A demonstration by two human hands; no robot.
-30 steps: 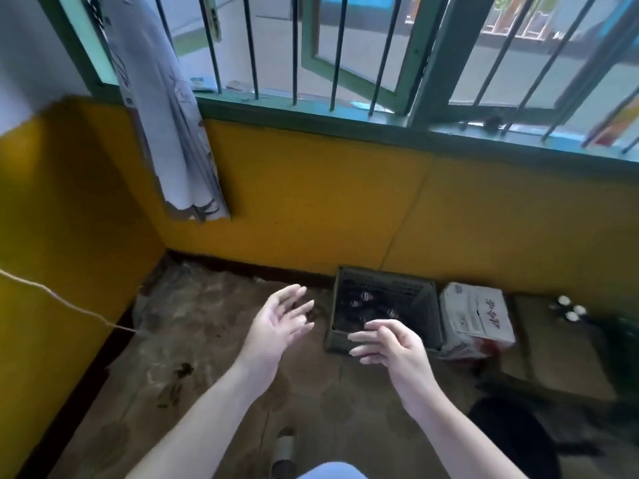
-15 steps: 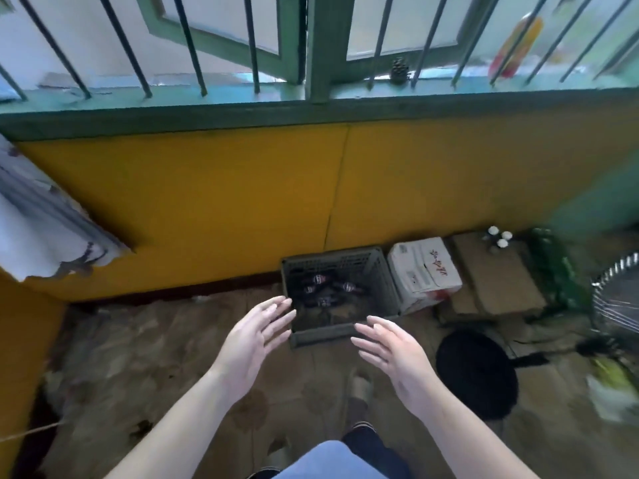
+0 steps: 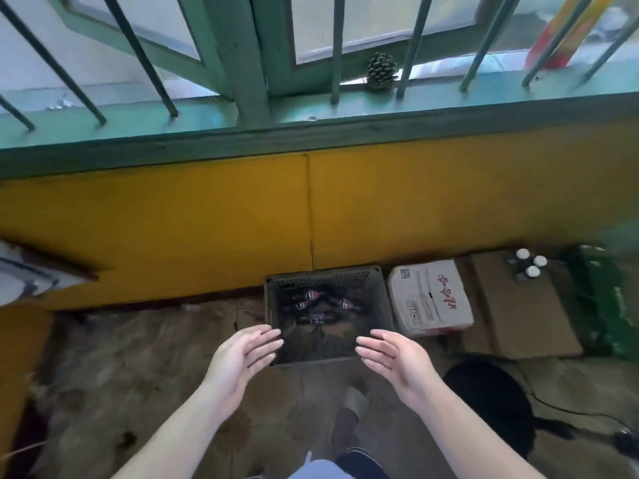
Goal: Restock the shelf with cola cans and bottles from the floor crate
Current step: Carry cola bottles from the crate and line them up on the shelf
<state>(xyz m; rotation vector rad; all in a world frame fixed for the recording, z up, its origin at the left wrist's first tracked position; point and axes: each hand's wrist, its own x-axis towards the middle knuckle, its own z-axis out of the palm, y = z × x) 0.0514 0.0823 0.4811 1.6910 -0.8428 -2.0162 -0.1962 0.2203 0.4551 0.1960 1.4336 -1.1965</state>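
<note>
Well, from my seat the yellow wall (image 3: pixel 207 229) fills most of the view, and the crate (image 3: pixel 325 276) sits on the floor hard against its foot, straight ahead of me. Both hands hover over the crate's near rim, palms turned toward each other: the left hand (image 3: pixel 242 354) and the right hand (image 3: pixel 397 357) are spread with straight fingers and hold nothing. The cola bottles (image 3: pixel 311 296) lie on their sides in a loose heap at the bottom, toward the far wall; I cannot make out any cans, and the shelf is not in view. My worry is the reach: the bottles lie deep and jumbled, so a grab at 1 could roll the others or slip off a rounded side, and the tall crate walls may catch my wrists on the way in. Around it, flat cardboard (image 3: pixel 518 316) lies to the right, a round black object (image 3: pixel 491 399) rests near my right forearm, and a white carton (image 3: pixel 432 299) stands just beside the crate. I count 3 white caps (image 3: pixel 532 266) on the cardboard and 1 pine cone (image 3: pixel 380 69) up on the sill. Nothing lies between my hands and the crate mouth.
</note>
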